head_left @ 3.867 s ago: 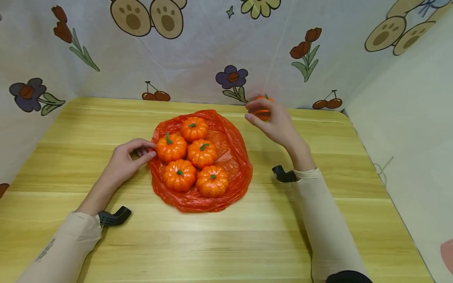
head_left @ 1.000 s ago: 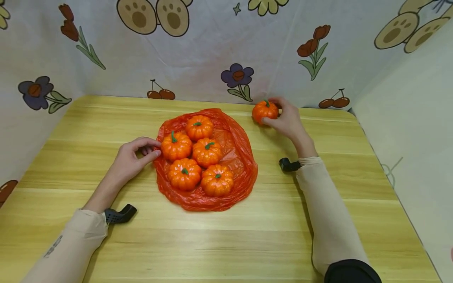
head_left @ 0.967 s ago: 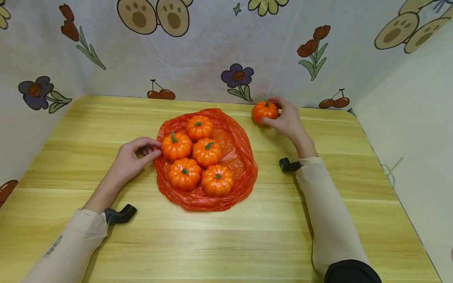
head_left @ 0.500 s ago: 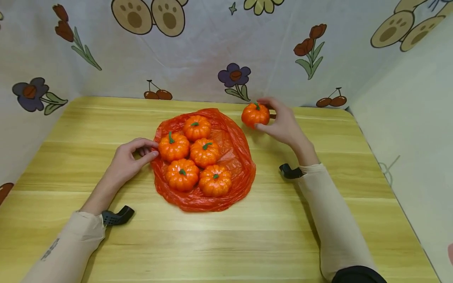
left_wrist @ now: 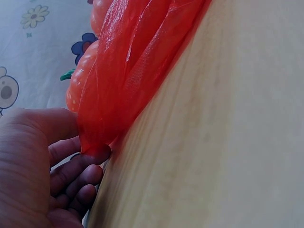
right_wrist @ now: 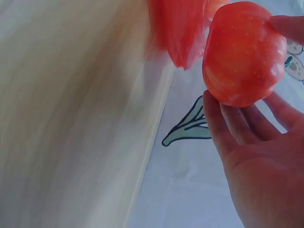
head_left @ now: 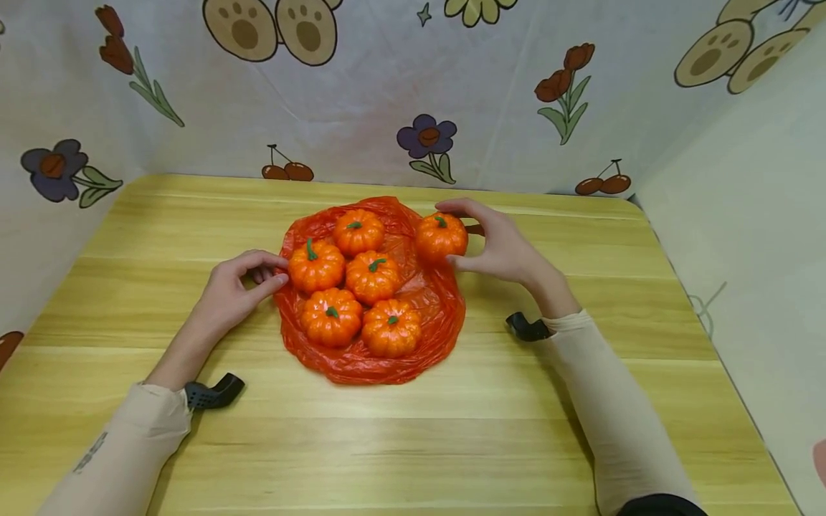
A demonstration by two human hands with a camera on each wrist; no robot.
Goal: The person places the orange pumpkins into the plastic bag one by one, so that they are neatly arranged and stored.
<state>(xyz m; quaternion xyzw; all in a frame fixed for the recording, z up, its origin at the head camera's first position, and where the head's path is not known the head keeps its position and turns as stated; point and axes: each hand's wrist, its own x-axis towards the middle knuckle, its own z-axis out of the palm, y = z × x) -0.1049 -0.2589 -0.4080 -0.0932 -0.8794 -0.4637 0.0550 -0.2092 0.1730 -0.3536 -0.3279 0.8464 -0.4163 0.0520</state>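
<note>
A red plastic bag (head_left: 429, 304) lies spread in a rough round on the table, its rim rolled and crumpled. Several small orange pumpkins with green stems, such as the front-left pumpkin (head_left: 332, 317), sit inside it on the left and middle. At its left rim my left hand (head_left: 226, 290) pinches the film between thumb and fingers; the left wrist view shows the film (left_wrist: 111, 102) drawn to the fingertips. My right hand (head_left: 506, 247) grips another pumpkin (head_left: 441, 238) between thumb and fingers, over the bag's back-right rim. In the right wrist view that pumpkin (right_wrist: 244, 54) is off the tabletop.
The wooden table (head_left: 400, 451) reaches back to a patterned cloth (head_left: 361, 107) hanging behind it. A pale wall surface (head_left: 761, 215) borders the right side. Black wrist mounts (head_left: 215, 393) stick out from both sleeves.
My right hand first reached the pumpkin at the table's back edge, took hold of it, and has brought it left and nearer, over the bag's rim. The left hand has stayed at the bag.
</note>
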